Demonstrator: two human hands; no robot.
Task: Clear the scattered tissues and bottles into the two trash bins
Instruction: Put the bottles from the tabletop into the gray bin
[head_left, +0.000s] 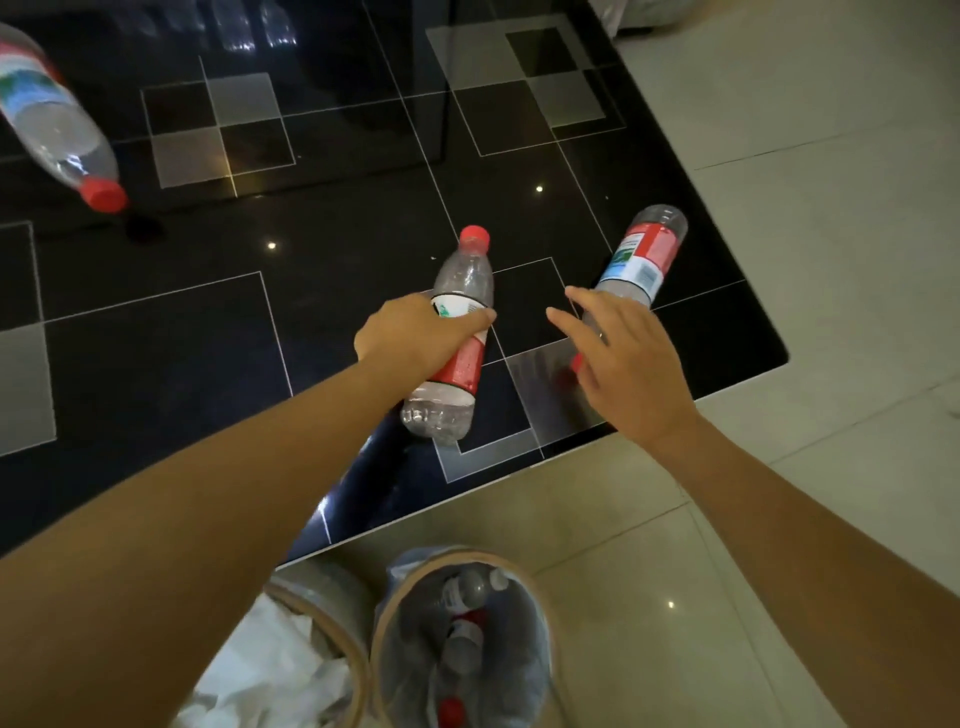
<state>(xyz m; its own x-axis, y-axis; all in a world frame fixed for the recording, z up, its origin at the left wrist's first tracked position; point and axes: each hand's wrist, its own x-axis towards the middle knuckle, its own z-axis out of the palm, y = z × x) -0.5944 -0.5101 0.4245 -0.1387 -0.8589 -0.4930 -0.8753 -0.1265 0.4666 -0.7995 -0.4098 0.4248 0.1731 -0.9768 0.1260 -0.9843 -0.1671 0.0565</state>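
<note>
1. Left hand (415, 332): closed round the labelled middle of a clear bottle (454, 338) with a red cap. The bottle is held near the tabletop's near right corner, cap pointing away; whether its base is lifted or touching the glass cannot be told. A mid-body grasp is judged to suit a one-handed carry to the bin.
2. Right hand (618, 358): spread wide, fingers relaxed, holding nothing. It is placed over the neck end of a second bottle (641, 260), which lies on its side just beside the right edge, base pointing away. The red cap is mostly hidden under the palm. The hand is judged to be positioned for a grasp not yet made.
3. A third bottle (57, 119) lies near the far left edge of the black glass tabletop (156, 364), well apart from both hands.
4. Two bins stand on the floor below the near edge. The right bin (540, 603) already holds bottles; the left bin (358, 670) holds white tissues (270, 675). Sorting by kind is inferred, so the bottles in hand would belong in the right bin.
5. No loose tissues are seen on the tabletop; three bottles are judged to remain.
</note>
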